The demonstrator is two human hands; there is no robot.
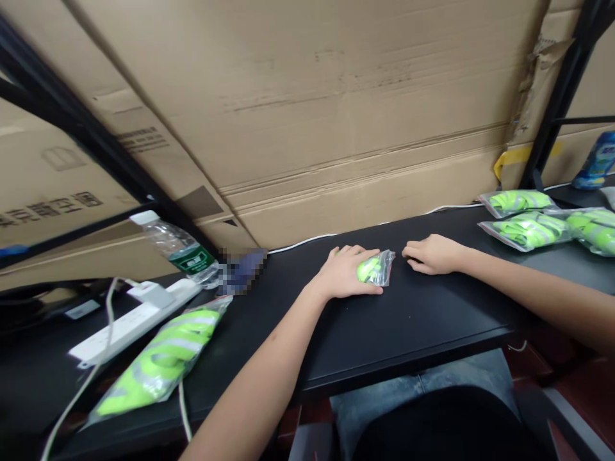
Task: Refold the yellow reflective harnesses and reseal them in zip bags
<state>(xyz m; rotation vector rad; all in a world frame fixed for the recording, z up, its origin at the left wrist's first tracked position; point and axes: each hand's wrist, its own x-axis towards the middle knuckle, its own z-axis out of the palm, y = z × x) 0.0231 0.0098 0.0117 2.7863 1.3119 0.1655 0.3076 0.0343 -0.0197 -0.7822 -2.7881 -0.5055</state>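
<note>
My left hand (346,272) lies palm down on the black desk, its fingers gripping a small clear plastic bag (378,269) with neon-green material inside. Part of that bag is hidden under my hand. My right hand (434,254) rests just to the right of the bag, fingers loosely apart, holding nothing and not touching it. Further right lie several bagged neon-green reflective vests (528,230). Another larger bagged vest (158,362) sits at the desk's left front edge.
A white power strip (134,326) with a cable lies left, beside a water bottle (180,250) on its side. A pixelated object (240,272) sits behind it. Cardboard boxes (288,109) and black shelf posts stand behind the black desk (408,339); a blue bottle (596,161) stands far right.
</note>
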